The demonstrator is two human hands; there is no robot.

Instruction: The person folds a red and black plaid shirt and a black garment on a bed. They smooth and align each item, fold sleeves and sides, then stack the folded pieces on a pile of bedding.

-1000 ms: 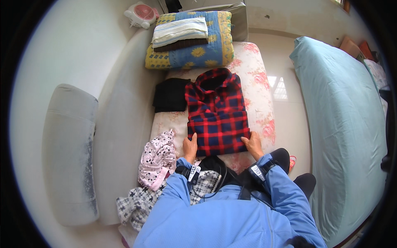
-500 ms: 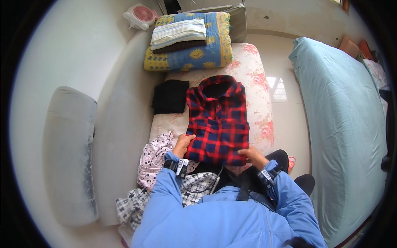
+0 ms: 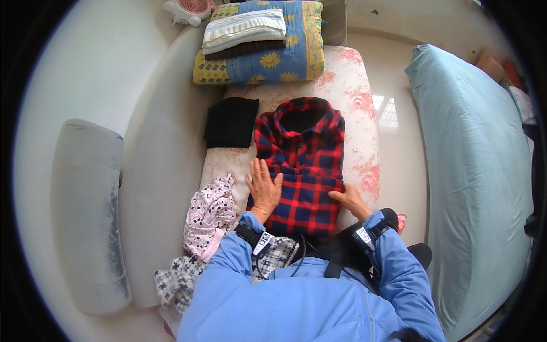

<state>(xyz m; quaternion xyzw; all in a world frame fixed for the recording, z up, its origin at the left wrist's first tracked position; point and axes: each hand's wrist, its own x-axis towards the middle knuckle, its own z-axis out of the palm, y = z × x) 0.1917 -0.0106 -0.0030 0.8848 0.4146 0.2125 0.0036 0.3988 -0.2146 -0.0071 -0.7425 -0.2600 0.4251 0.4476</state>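
A red and navy plaid shirt lies in front of me, collar at the far end, its lower part folded up over the front. My left hand rests flat on the left side of the folded part, fingers stretched out and pointing away from me. At the shirt's right edge, my right hand has its thumb on top of the cloth and its fingers curled at the side, pinching the edge. Left of the collar lies a folded black garment.
Nearer on the left are a crumpled pink patterned garment and a black-and-white patterned cloth. A blue and yellow quilt with a folded white knit sits at the far end of the floral mattress. A light-blue covered bed stands right.
My left hand has let go of the shirt's left edge and moved inward and up, flattening onto the cloth. My right hand stays at the right edge. The view has tilted slightly down.
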